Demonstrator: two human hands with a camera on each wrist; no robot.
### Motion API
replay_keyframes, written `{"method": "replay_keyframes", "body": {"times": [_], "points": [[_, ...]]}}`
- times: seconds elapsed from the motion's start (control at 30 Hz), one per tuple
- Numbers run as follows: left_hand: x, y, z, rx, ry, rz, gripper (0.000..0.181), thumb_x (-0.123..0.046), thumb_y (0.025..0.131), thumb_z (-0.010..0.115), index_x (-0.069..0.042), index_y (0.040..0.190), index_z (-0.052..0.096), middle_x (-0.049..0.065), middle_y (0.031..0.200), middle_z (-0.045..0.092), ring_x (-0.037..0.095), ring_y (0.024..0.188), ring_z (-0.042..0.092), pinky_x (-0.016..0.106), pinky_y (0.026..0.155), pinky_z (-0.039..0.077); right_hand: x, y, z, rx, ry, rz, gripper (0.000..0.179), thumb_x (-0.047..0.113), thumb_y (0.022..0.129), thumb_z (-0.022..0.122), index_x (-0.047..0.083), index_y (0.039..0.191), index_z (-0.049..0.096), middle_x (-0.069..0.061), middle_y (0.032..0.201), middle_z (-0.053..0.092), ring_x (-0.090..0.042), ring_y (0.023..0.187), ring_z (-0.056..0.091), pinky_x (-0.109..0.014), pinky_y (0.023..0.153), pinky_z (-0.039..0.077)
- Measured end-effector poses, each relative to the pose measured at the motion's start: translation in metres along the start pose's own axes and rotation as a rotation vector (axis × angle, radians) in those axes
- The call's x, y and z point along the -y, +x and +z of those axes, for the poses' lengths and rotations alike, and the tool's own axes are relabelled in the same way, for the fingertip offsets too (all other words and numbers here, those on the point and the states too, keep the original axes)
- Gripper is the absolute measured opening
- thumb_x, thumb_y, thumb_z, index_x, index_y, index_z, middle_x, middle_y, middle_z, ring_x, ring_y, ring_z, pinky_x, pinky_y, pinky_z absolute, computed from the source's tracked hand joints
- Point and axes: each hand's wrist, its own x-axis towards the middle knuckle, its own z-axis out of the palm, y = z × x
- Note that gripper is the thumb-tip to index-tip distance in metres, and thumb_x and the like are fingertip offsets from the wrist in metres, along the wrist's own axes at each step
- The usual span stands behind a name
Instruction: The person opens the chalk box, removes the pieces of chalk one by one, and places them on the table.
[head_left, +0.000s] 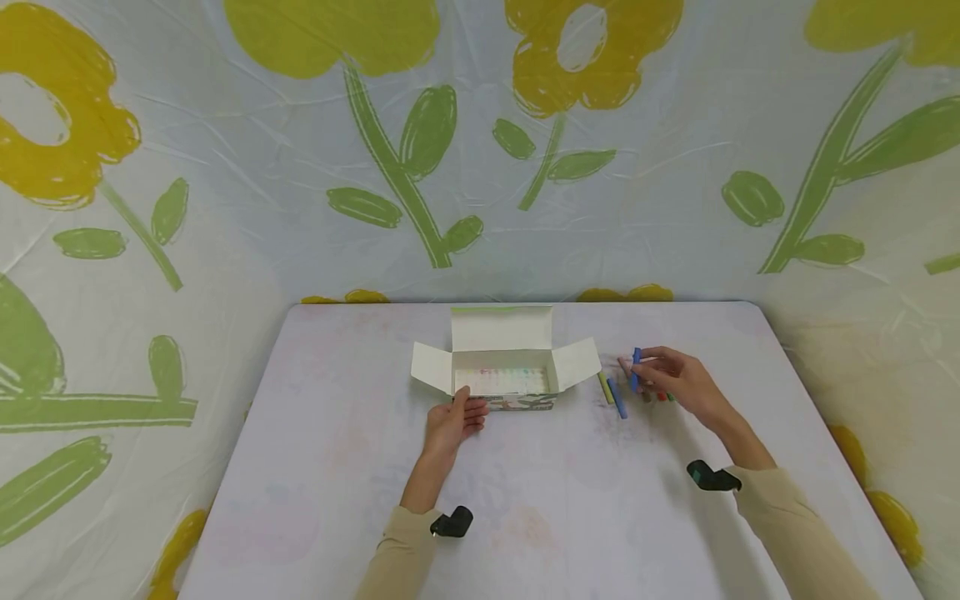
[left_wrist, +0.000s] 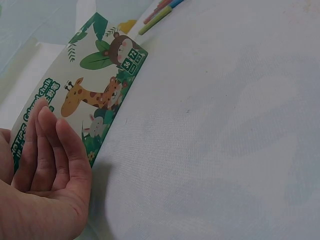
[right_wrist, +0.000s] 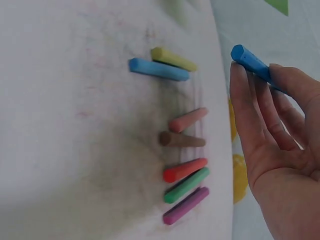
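My right hand (head_left: 686, 383) pinches a blue chalk stick (right_wrist: 252, 61) between thumb and fingertips, raised above the right part of the table. Below it lie loose chalk sticks: a yellow one (right_wrist: 174, 59) and a blue one (right_wrist: 159, 69) side by side, then pink (right_wrist: 189, 120), brown (right_wrist: 184, 140), red (right_wrist: 185, 170), green (right_wrist: 187, 185) and purple (right_wrist: 186, 206) ones. The open chalk box (left_wrist: 102, 75) stands at the table's middle. Against its front wall rests my left hand (head_left: 452, 421), palm side showing, fingers loosely extended, thumb at the rim.
Inside the box, pale chalk ends (head_left: 502, 381) fill the bottom in rows. The back flap (head_left: 501, 327) stands up, and the side flaps (head_left: 432, 367) spread outward. Coloured smudges mark the white table (head_left: 525, 500). A flowered cloth (head_left: 645, 200) hangs behind and beside it.
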Motion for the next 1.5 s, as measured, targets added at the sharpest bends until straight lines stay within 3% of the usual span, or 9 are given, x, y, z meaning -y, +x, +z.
{"method": "replay_keyframes", "body": {"times": [0.1, 0.27, 0.37, 0.67, 0.97, 1.5], "points": [[0.000, -0.001, 0.000, 0.000, 0.001, 0.000, 0.049, -0.034, 0.107, 0.057, 0.013, 0.103, 0.072, 0.009, 0.085, 0.075, 0.011, 0.070, 0.067, 0.023, 0.067, 0.057, -0.010, -0.004, 0.003, 0.016, 0.027, -0.007, 0.050, 0.030, 0.105, 0.063, -0.004, 0.140, 0.054, -0.028, 0.123, 0.067, -0.015, 0.095, 0.070, -0.028, 0.078, 0.058], [0.000, 0.001, 0.001, 0.001, -0.002, -0.008, 0.049, -0.033, 0.107, 0.057, 0.013, 0.103, 0.072, 0.008, 0.083, 0.075, 0.011, 0.070, 0.067, 0.023, 0.067, 0.058, -0.021, -0.009, 0.009, 0.027, 0.087, -0.014, 0.047, 0.020, 0.103, 0.066, -0.010, 0.137, 0.053, -0.030, 0.121, 0.066, -0.002, 0.095, 0.066, -0.023, 0.079, 0.058], [0.000, 0.002, 0.002, 0.000, 0.003, -0.013, 0.049, -0.034, 0.107, 0.058, 0.013, 0.105, 0.071, 0.008, 0.084, 0.075, 0.010, 0.071, 0.067, 0.023, 0.068, 0.058, -0.024, -0.010, 0.012, 0.028, 0.103, -0.023, 0.046, 0.015, 0.101, 0.068, -0.013, 0.135, 0.053, -0.029, 0.114, 0.067, -0.004, 0.092, 0.067, -0.026, 0.077, 0.060], [0.000, 0.003, 0.002, 0.017, 0.009, -0.007, 0.051, -0.035, 0.106, 0.058, 0.014, 0.107, 0.070, 0.010, 0.087, 0.075, 0.010, 0.071, 0.067, 0.023, 0.068, 0.057, -0.028, -0.009, 0.019, -0.028, -0.208, -0.046, 0.032, 0.020, 0.096, 0.075, -0.005, 0.115, 0.068, -0.011, 0.095, 0.075, -0.010, 0.085, 0.066, -0.022, 0.069, 0.052], [0.001, 0.003, 0.001, 0.014, 0.000, -0.023, 0.050, -0.037, 0.106, 0.060, 0.012, 0.107, 0.071, 0.009, 0.087, 0.075, 0.010, 0.071, 0.067, 0.023, 0.068, 0.057, -0.025, -0.004, 0.029, -0.040, -0.279, -0.142, 0.024, 0.009, 0.091, 0.079, -0.008, 0.105, 0.071, -0.010, 0.087, 0.072, -0.020, 0.079, 0.065, -0.022, 0.064, 0.051], [0.001, 0.002, -0.001, 0.005, 0.001, -0.016, 0.050, -0.034, 0.106, 0.059, 0.015, 0.108, 0.069, 0.009, 0.086, 0.075, 0.010, 0.070, 0.066, 0.023, 0.067, 0.057, 0.010, 0.004, 0.015, -0.074, -0.313, -0.139, 0.022, 0.009, 0.101, 0.066, -0.007, 0.116, 0.068, -0.019, 0.100, 0.072, -0.030, 0.088, 0.067, -0.031, 0.067, 0.054]]}}
